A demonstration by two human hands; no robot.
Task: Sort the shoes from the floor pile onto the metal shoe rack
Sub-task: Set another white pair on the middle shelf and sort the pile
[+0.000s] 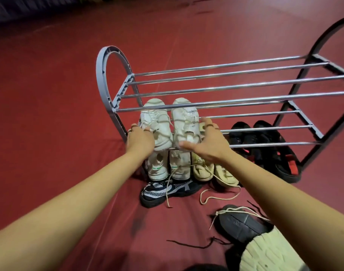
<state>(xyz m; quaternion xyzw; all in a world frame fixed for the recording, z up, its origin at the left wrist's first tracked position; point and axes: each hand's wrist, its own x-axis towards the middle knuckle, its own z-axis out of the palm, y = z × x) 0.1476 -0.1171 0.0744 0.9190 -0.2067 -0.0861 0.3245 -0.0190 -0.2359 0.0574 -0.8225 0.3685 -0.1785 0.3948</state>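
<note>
Red floor [69,94]; dark wall [20,10] along the far left edge.
</note>
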